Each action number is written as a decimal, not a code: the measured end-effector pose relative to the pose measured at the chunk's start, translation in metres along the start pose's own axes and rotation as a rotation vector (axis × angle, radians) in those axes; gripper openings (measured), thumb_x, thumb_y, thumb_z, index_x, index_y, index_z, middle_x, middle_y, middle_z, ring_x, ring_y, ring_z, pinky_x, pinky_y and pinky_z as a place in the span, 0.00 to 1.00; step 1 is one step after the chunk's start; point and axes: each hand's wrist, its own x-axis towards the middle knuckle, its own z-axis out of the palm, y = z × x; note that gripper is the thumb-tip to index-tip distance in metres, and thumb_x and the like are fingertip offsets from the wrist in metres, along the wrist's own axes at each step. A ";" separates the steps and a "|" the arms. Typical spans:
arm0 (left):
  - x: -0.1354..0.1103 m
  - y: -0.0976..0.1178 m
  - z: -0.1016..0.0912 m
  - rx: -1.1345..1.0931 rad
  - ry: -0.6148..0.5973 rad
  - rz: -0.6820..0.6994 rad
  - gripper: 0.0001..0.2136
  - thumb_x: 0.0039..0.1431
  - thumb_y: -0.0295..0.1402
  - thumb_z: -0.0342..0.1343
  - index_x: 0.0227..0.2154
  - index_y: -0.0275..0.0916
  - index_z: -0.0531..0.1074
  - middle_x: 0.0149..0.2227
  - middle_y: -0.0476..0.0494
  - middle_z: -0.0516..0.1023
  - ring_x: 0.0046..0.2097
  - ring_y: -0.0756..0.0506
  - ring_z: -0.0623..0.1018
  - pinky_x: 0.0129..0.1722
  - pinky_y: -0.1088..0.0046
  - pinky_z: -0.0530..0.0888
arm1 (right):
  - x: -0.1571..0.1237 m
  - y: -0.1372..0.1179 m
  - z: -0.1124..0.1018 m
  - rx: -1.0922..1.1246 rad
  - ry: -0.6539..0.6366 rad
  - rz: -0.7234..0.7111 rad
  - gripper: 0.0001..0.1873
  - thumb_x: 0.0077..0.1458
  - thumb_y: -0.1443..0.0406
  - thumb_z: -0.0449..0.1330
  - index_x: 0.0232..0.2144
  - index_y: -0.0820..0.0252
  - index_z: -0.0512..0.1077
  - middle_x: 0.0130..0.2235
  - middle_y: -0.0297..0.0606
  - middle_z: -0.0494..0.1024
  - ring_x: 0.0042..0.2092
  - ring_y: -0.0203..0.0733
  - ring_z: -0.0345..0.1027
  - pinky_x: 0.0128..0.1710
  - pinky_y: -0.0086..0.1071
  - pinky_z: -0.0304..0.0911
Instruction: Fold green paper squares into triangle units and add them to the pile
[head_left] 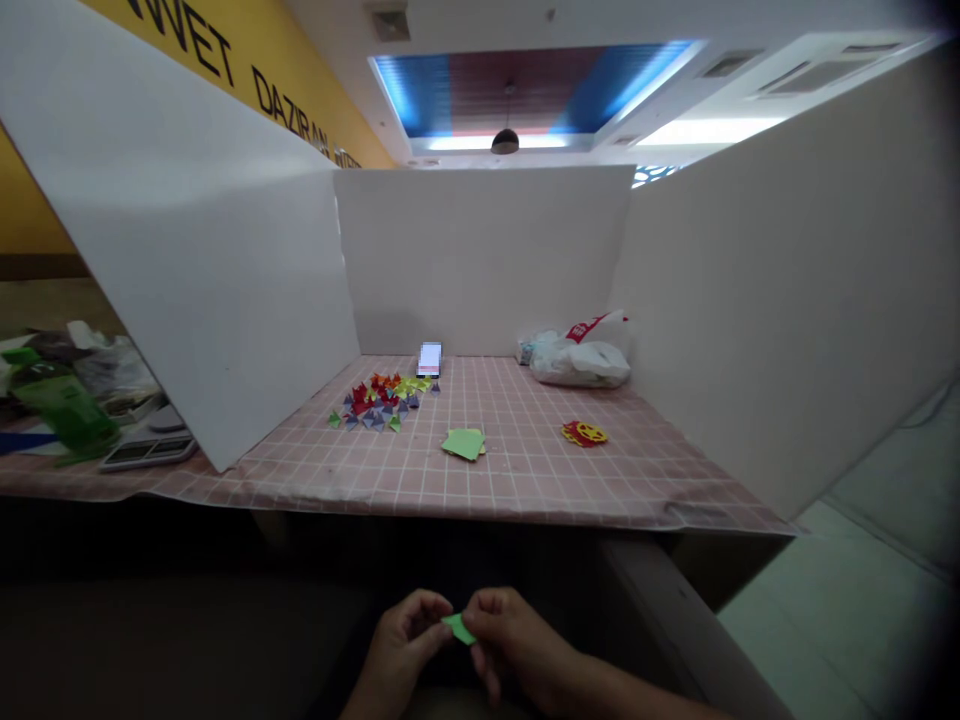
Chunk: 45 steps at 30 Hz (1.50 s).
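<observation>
A small piece of folded green paper [459, 628] is held low in front of me, below the table's front edge. My left hand [405, 640] pinches its left side between thumb and forefinger. On the other side, my right hand [514, 635] grips the paper with thumb and fingers. The exact folds are too small to make out. On the table beyond lies a stack of square paper sheets [464, 443], green on top with yellow beneath. Further left is a cluster of small folded paper pieces [379, 400] in red, orange, yellow, purple and green.
A phone [430, 359] stands near the back panel [480, 260]. Yellow and red flat cutouts [584, 433] lie right of the stack. A white plastic bag [581, 360] sits at the back right. White panels flank the checked tablecloth [517, 480]; a green bottle [60, 405] is outside the left one.
</observation>
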 end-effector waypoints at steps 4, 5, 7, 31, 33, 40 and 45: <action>0.000 0.002 0.000 0.008 -0.007 -0.011 0.13 0.47 0.42 0.65 0.28 0.37 0.75 0.26 0.47 0.77 0.31 0.45 0.74 0.34 0.71 0.70 | -0.002 -0.003 0.001 0.004 -0.011 -0.006 0.19 0.47 0.51 0.62 0.27 0.62 0.66 0.17 0.30 0.72 0.14 0.30 0.60 0.15 0.23 0.52; 0.000 0.002 0.000 0.021 -0.010 -0.008 0.13 0.48 0.43 0.65 0.27 0.37 0.75 0.26 0.47 0.76 0.31 0.45 0.74 0.34 0.71 0.70 | -0.004 -0.004 0.002 -0.010 -0.015 -0.008 0.19 0.47 0.52 0.62 0.27 0.62 0.66 0.18 0.31 0.72 0.14 0.30 0.60 0.15 0.23 0.52; -0.001 0.002 0.000 0.049 -0.018 0.000 0.13 0.48 0.44 0.64 0.27 0.37 0.75 0.26 0.47 0.76 0.31 0.45 0.74 0.35 0.71 0.69 | -0.006 -0.007 0.004 -0.045 -0.020 -0.016 0.17 0.46 0.54 0.62 0.27 0.63 0.67 0.18 0.30 0.72 0.14 0.30 0.60 0.16 0.23 0.53; 0.004 -0.010 0.000 0.060 -0.069 -0.061 0.13 0.48 0.40 0.64 0.24 0.37 0.68 0.23 0.51 0.70 0.28 0.48 0.69 0.30 0.73 0.65 | 0.001 0.008 0.009 -0.341 0.164 -0.130 0.07 0.50 0.63 0.56 0.24 0.60 0.65 0.17 0.27 0.69 0.14 0.29 0.57 0.13 0.22 0.49; 0.004 -0.012 -0.001 0.083 -0.057 -0.041 0.12 0.49 0.39 0.63 0.24 0.37 0.69 0.22 0.51 0.70 0.27 0.48 0.69 0.29 0.73 0.65 | 0.002 0.008 0.009 -0.322 0.160 -0.131 0.08 0.49 0.62 0.57 0.24 0.60 0.66 0.17 0.27 0.68 0.14 0.29 0.57 0.13 0.22 0.49; -0.004 -0.001 0.001 0.031 0.116 0.111 0.09 0.51 0.35 0.62 0.35 0.38 0.73 0.32 0.46 0.78 0.37 0.44 0.77 0.38 0.70 0.72 | -0.009 -0.011 0.012 -0.110 0.145 -0.193 0.18 0.48 0.52 0.62 0.25 0.62 0.66 0.19 0.30 0.72 0.16 0.31 0.63 0.18 0.25 0.55; -0.007 0.004 0.003 -0.013 0.141 0.122 0.09 0.51 0.33 0.62 0.36 0.39 0.73 0.33 0.46 0.79 0.37 0.45 0.78 0.39 0.70 0.74 | -0.014 -0.020 0.013 -0.003 0.090 -0.153 0.20 0.47 0.51 0.65 0.26 0.62 0.67 0.20 0.30 0.73 0.18 0.31 0.65 0.20 0.25 0.56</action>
